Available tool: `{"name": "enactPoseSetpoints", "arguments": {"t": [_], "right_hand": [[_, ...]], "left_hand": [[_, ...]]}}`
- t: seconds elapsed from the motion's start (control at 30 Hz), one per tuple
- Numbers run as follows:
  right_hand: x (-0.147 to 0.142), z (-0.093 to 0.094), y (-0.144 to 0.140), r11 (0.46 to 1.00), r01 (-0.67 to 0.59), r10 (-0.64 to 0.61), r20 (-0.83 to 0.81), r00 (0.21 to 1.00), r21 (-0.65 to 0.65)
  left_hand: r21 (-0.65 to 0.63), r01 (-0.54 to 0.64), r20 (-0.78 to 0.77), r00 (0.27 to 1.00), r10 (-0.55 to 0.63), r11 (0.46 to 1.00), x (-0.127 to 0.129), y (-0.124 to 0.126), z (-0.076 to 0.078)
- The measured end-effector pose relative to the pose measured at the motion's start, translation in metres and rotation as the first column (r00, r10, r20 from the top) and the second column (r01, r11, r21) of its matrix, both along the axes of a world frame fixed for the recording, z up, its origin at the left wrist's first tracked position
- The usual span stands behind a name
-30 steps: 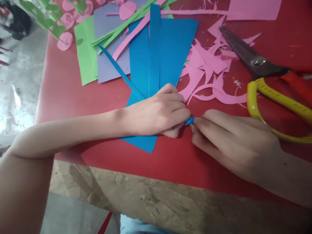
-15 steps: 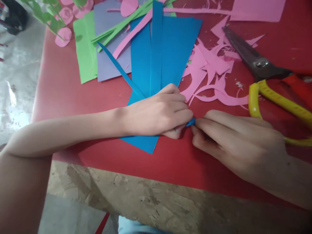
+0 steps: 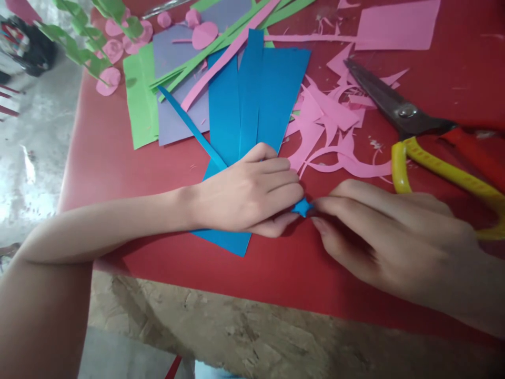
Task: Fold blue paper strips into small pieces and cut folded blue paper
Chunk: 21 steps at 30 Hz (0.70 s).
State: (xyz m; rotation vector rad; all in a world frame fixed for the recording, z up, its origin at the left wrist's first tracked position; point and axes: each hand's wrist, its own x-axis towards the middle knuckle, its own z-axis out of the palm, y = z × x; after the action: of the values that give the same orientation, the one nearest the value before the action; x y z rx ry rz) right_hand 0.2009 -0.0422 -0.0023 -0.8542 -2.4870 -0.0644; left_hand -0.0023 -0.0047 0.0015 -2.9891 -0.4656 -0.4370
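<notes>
A small blue paper star (image 3: 303, 207) sits between my two hands, just above the red tabletop. My left hand (image 3: 252, 192) is closed, pinching the star at its left side between thumb and curled finger. From the right, my right hand (image 3: 389, 231) meets the star's right point with its fingertips, the thumb a little below it. Under my left hand and wrist lie blue paper sheets (image 3: 276, 95) and a loose blue strip (image 3: 193, 129), partly hidden by the hand.
Scissors (image 3: 406, 113) with yellow and red handles lie at the right, beside pink paper scraps (image 3: 315, 113). Green strips (image 3: 189, 68), a purple sheet (image 3: 177, 110) and a green sheet (image 3: 138, 100) lie behind. Pink paper roses (image 3: 108, 81) stand at the back left. The table's front edge (image 3: 236, 295) is near.
The blue piece has turned so its star shape shows between my hands. My right thumb has come away from it slightly. The view has shifted a little.
</notes>
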Motion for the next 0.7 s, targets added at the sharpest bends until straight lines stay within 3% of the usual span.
{"name": "enactPoseSetpoints", "arguments": {"t": [0.4,0.57,0.7], "right_hand": [[0.0015,-0.0057,0.0010,0.990,-0.113,0.107,0.070,0.992,0.086],[0.0024,-0.0049,0.0001,0.992,-0.088,0.085,0.036,0.996,0.092],[0.0068,-0.0050,-0.0015,1.000,0.007,-0.007,0.028,1.000,0.003]], "left_hand": [[-0.082,0.015,-0.054,0.998,-0.019,0.997,0.0003,-0.0011,0.0015],[-0.150,0.024,-0.017,0.999,-0.027,0.988,-0.0003,-0.0012,0.0016],[-0.051,-0.019,-0.018,1.000,0.019,0.998,-0.0012,-0.0015,0.0000]]}}
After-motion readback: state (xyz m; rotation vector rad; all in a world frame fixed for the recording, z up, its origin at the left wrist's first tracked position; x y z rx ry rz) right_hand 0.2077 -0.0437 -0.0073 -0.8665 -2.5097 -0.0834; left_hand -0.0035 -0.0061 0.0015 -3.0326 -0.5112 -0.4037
